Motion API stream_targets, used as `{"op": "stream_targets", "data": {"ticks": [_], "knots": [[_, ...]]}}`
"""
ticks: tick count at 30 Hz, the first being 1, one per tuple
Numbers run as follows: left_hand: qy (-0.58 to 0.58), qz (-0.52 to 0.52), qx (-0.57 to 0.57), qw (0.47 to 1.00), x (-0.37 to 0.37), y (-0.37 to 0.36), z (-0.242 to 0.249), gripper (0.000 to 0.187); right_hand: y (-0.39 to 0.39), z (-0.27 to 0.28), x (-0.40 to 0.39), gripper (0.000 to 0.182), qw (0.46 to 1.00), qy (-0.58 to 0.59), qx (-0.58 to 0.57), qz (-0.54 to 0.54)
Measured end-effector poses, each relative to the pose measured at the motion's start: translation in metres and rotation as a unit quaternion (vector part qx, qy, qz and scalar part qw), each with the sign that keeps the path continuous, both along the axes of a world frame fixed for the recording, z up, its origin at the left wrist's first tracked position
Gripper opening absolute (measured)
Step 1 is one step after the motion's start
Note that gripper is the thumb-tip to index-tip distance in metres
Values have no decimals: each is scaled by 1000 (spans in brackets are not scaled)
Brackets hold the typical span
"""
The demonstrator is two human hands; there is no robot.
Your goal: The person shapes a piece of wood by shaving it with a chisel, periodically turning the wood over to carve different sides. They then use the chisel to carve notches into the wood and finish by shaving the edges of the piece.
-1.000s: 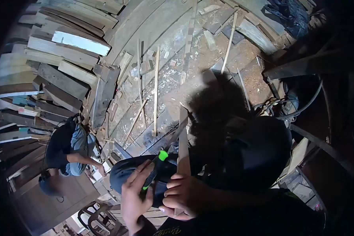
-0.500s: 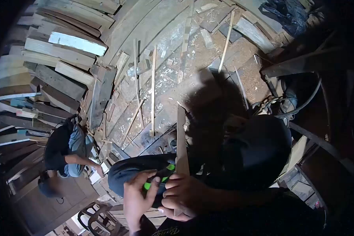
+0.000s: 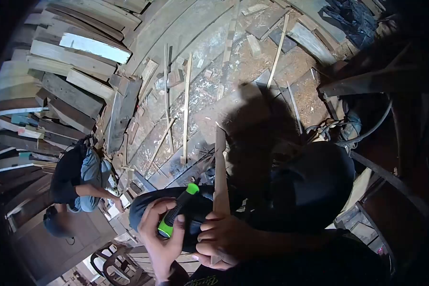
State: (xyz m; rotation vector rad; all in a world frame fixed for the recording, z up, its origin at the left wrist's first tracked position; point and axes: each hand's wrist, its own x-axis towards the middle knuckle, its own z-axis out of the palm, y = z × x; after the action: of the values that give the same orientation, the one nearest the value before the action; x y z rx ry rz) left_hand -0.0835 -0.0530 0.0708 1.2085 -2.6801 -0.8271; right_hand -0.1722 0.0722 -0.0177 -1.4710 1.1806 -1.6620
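My left hand [image 3: 161, 236] is closed, thumb and fingers pinching a black ribbed tool with bright green ends [image 3: 178, 209]; its exact kind does not show. The tool tilts up and to the right, above my knee. Close beside it, my right hand [image 3: 226, 239] wraps round the lower end of a long, narrow wooden strip [image 3: 220, 176]. The strip points away from me, and its far tip is ragged. A short bit of it shows below my fist. Tool and strip are apart.
Another person [image 3: 76, 183] crouches at the left, one hand near the floor. Stacked planks [image 3: 71, 59] fill the upper left. Thin sticks [image 3: 188, 105] and wood shavings litter the floor. Cables [image 3: 341, 128] and a dark beam [image 3: 367, 88] are on the right.
My left hand has moved slightly left and down with the tool, away from the right hand. More of the tool shows now. My right hand and the strip have hardly moved.
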Motion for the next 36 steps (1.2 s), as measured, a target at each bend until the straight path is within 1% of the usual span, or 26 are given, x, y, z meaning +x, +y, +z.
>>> {"op": "stream_targets", "data": {"ticks": [2, 4, 6, 9, 12, 13, 16, 17, 18, 22, 25, 27, 28, 30, 31, 32, 34, 35, 36], "knots": [[43, 4, 59, 997, -2, -2, -3, 27, 0, 1, -1, 25, 1000, 1, 0, -4], [6, -2, 95, 995, -3, -8, -12, 34, 0, 1, 1, 25, 1000, 1, -1, -10], [27, -40, 85, 995, 5, -13, -29, 35, 1, 0, 3, 24, 1000, -18, 0, -19], [34, -44, 70, 996, 2, -10, -30, 34, 2, -1, 3, 23, 999, -23, 0, -28], [7, -25, 103, 994, 0, -10, -42, 30, 2, 0, 4, 21, 1000, -11, 7, -20], [15, 6, 126, 992, 4, -10, -49, 29, 2, 2, 2, 21, 1000, -11, 5, -17], [29, -2, 115, 993, 3, -14, -50, 30, 2, 5, -3, 21, 999, -12, 18, -29], [1, 4, 122, 993, 4, -16, -48, 33, 2, 4, -1, 21, 999, -16, 13, -33], [1, 3, 122, 993, 3, -16, -48, 33, 2, 3, -1, 21, 999, -19, 6, -37], [-4, -29, 126, 992, 3, -15, -42, 35, 1, 3, 1, 22, 999, -19, 6, -33], [-48, -69, 104, 991, -5, -7, -22, 35, 1, -1, 3, 23, 999, -12, 7, -32], [-62, -112, 97, 987, -7, -6, -17, 37, 0, -6, 8, 27, 998, -11, -27, -57], [-68, -134, 86, 985, -10, -5, -19, 37, 0, -5, 7, 27, 998, -11, -26, -56], [-62, -156, 93, 981, -17, -15, -46, 37, 1, -1, 4, 29, 1000, 17, -7, -7], [-60, -150, 112, 981, -17, -22, -57, 36, 1, -4, 11, 31, 1000, 6, 4, 14], [-59, -124, 119, 983, -18, -26, -59, 35, 0, -5, 10, 31, 1000, 8, 3, 13], [-63, -124, 105, 985, -24, -26, -36, 35, 0, -5, 6, 30, 1000, 13, -16, 4], [-60, -143, 88, 984, -23, -24, -24, 34, 0, -3, 2, 31, 999, 9, -24, -28], [-63, -160, 69, 983, -27, -20, -12, 34, 1, -5, 4, 31, 999, 6, -18, -28]]}}
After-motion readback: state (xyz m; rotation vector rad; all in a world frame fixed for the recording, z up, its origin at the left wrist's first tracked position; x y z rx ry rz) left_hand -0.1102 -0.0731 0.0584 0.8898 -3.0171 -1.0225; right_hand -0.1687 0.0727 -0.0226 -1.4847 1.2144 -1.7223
